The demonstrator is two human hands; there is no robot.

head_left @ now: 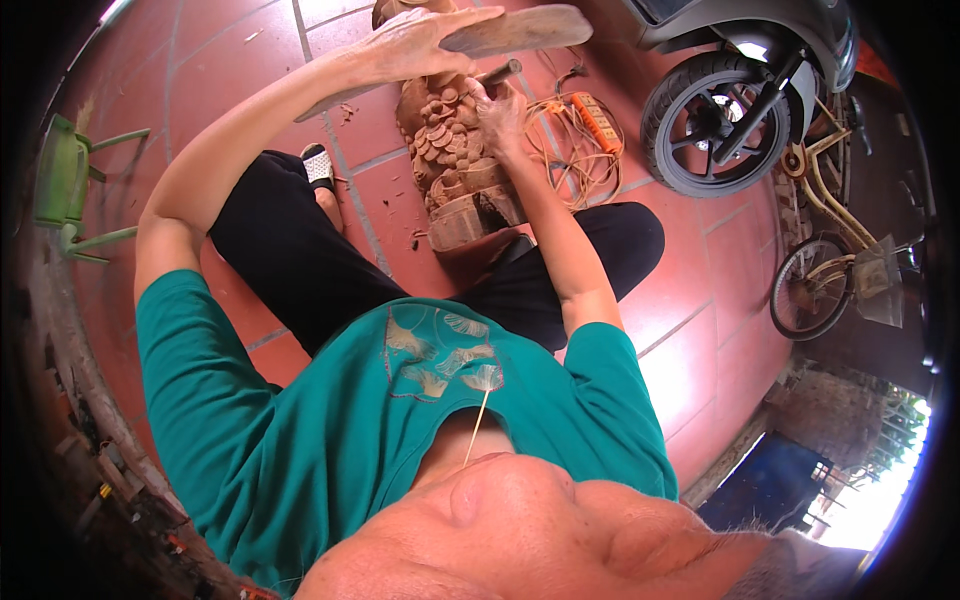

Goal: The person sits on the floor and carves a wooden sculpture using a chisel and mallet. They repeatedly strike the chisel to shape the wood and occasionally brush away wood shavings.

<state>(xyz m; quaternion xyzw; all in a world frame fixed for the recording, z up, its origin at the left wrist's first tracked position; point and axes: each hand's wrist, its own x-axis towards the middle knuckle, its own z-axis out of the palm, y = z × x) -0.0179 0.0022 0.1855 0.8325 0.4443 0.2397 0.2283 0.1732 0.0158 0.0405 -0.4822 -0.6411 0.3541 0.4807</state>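
A person in a teal T-shirt and black trousers sits on the red tiled floor with legs spread around a reddish-brown wooden carving. The carving lies lengthwise between the knees, its surface cut into scale-like relief, its squared base toward the person's lap.

On the picture's left side, the left hand is raised above the far end of the carving, fingers wrapped round the handle end of a flat wooden mallet. The mallet's broad blade points to the picture's right and hangs in the air just above the chisel, not touching it as far as can be seen.

The right hand rests against the upper part of the carving, fingers pinched round a chisel whose dark handle end sticks up toward the mallet. Its cutting tip is hidden behind the fingers and the wood.

Just beside the carving, to the right, lies a loose coil of orange cable with an orange power strip on it. Farther right stands a scooter, its front wheel near the cable, and beyond it a cream-coloured bicycle. A green plastic stool stands well apart at the left edge. A thin stick projects from the person's mouth near the bottom.
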